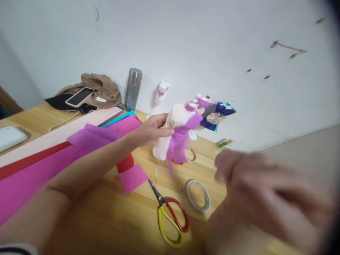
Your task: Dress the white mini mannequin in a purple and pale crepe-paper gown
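My left hand (156, 129) is closed around the side of a small white dress-form mannequin (190, 106), holding it up over the table. Cream and purple crepe paper (180, 141) wraps the form, with a purple strip hanging down from it. My right hand (255, 180) is at the right, smeared by motion and apart from the mannequin; its fingers are too blurred to read. On the table below lie scissors (160, 200) with one red and one yellow handle. A roll of tape (189, 198) lies to their right, and a pink paper piece (132, 178) touches their tip.
Long crepe paper sheets (34, 177) spread across the left. A grey thermos (133, 90), a brown cloth bag (103, 88) and a phone (79, 97) stand or lie by the wall. Other decorated small mannequins (216, 115) stand behind the held one.
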Motion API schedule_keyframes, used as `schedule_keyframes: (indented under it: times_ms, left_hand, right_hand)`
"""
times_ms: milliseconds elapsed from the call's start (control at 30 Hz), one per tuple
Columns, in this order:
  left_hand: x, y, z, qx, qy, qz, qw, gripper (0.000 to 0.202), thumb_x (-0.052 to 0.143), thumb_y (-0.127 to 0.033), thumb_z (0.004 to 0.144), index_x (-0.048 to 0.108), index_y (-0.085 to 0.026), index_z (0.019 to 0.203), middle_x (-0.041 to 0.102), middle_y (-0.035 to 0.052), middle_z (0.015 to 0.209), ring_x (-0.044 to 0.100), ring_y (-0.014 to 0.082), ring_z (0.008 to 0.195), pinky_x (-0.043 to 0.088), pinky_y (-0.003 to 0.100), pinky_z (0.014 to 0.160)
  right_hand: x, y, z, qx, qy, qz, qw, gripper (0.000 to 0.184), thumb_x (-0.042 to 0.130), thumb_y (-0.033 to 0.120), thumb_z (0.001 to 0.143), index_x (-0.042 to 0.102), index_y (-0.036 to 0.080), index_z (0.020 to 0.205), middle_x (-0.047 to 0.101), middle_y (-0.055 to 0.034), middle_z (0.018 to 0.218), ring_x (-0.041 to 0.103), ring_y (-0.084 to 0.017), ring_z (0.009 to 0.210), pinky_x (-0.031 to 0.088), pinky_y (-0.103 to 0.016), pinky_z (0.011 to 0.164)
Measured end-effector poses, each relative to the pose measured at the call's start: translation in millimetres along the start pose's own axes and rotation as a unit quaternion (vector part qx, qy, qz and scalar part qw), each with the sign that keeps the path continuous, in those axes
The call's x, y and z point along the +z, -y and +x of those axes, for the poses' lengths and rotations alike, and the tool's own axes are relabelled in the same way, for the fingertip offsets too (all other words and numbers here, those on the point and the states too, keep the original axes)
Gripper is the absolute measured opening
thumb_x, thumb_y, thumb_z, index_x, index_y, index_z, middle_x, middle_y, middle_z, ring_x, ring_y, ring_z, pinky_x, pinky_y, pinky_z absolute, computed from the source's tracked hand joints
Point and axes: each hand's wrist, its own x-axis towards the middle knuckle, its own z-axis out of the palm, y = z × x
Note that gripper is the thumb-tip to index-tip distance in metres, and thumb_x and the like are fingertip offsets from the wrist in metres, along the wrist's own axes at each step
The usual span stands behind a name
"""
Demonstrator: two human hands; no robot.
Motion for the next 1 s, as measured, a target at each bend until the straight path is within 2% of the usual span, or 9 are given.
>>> schedule_keyframes:
  times_ms: [33,133,233,333,500,633,767,900,1000]
  left_hand:
    - [6.9,-5,-1,0.034,-0.021,0.083,0.996,0.032,0.070,-0.035,0.079,0.068,-0.018,0.106,0.071,0.0073,0.099,0.067,0.0221,0.092,0.052,0.034,0.083]
    - [23.5,-20,-7,0.159,-0.005,0.275,0.948,0.031,0.066,-0.022,0.082,0.069,-0.023,0.113,0.070,0.0074,0.113,0.059,0.0253,0.117,0.042,0.041,0.105]
    - [30.7,-27,-12,0.183,0.090,0.365,0.908,0.028,0.066,-0.019,0.083,0.071,-0.030,0.108,0.072,0.0032,0.115,0.058,0.0229,0.122,0.036,0.042,0.111]
    - [32.4,-27,-15,0.197,0.164,0.431,0.865,0.017,0.067,-0.027,0.083,0.073,-0.034,0.097,0.072,-0.0007,0.116,0.061,0.0206,0.118,0.041,0.038,0.108]
    - [36.2,-29,-15,0.237,0.180,0.475,0.828,0.007,0.070,-0.029,0.079,0.073,-0.035,0.081,0.075,-0.0034,0.106,0.065,0.0185,0.108,0.049,0.033,0.098]
    - [35.2,-30,-17,0.236,0.133,0.460,0.845,0.013,0.079,-0.031,0.069,0.073,-0.037,0.080,0.075,-0.0057,0.097,0.068,0.0172,0.096,0.052,0.029,0.092]
    - [32.2,-24,-21,0.208,0.141,0.393,0.884,0.025,0.075,-0.019,0.074,0.073,-0.037,0.091,0.073,-0.0043,0.108,0.067,0.0186,0.104,0.044,0.035,0.106]
    - [38.9,-23,-21,0.189,0.005,0.320,0.928,0.034,0.060,-0.017,0.087,0.066,-0.028,0.118,0.068,0.0041,0.122,0.055,0.0239,0.123,0.033,0.042,0.112]
    - [42.8,-26,-16,0.096,-0.078,0.248,0.961,0.034,0.061,-0.024,0.085,0.063,-0.020,0.119,0.069,0.0066,0.111,0.059,0.0252,0.109,0.046,0.038,0.095]
  right_hand:
    - [0,-9,10,-0.058,-0.080,-0.005,0.995,0.004,0.073,0.024,0.068,0.077,0.026,0.069,0.059,0.0015,0.050,0.052,-0.014,0.045,0.041,-0.030,0.042]
    - [-5,-36,35,0.041,-0.221,0.030,0.974,0.013,0.063,0.012,0.063,0.074,0.019,0.066,0.050,0.0027,0.044,0.048,-0.012,0.044,0.039,-0.029,0.047]
    - [-12,-51,41,0.109,-0.222,0.086,0.965,0.006,0.064,0.015,0.060,0.070,0.016,0.063,0.044,0.0041,0.040,0.046,-0.010,0.043,0.038,-0.026,0.046]
    - [-9,-50,36,0.106,-0.187,0.074,0.974,0.006,0.065,0.015,0.063,0.070,0.015,0.065,0.048,0.0032,0.042,0.048,-0.010,0.044,0.037,-0.027,0.048]
    - [7,-40,31,0.090,-0.116,0.060,0.987,0.009,0.066,0.015,0.066,0.074,0.019,0.069,0.050,0.0040,0.046,0.050,-0.010,0.045,0.035,-0.028,0.049]
    - [11,-38,28,0.080,-0.082,0.048,0.992,0.012,0.064,0.013,0.072,0.075,0.018,0.073,0.052,0.0036,0.049,0.053,-0.011,0.047,0.037,-0.028,0.049]
    - [9,-37,25,0.088,-0.062,0.051,0.993,0.012,0.066,0.013,0.073,0.076,0.019,0.075,0.054,0.0032,0.051,0.055,-0.011,0.049,0.040,-0.027,0.050]
    - [7,-39,24,0.088,-0.080,0.025,0.993,0.012,0.067,0.013,0.073,0.077,0.020,0.075,0.065,0.0002,0.059,0.056,-0.010,0.050,0.041,-0.026,0.049]
    - [6,-44,25,0.098,-0.094,0.013,0.991,0.011,0.068,0.014,0.071,0.076,0.022,0.073,0.063,0.0020,0.055,0.056,-0.010,0.049,0.042,-0.025,0.048]
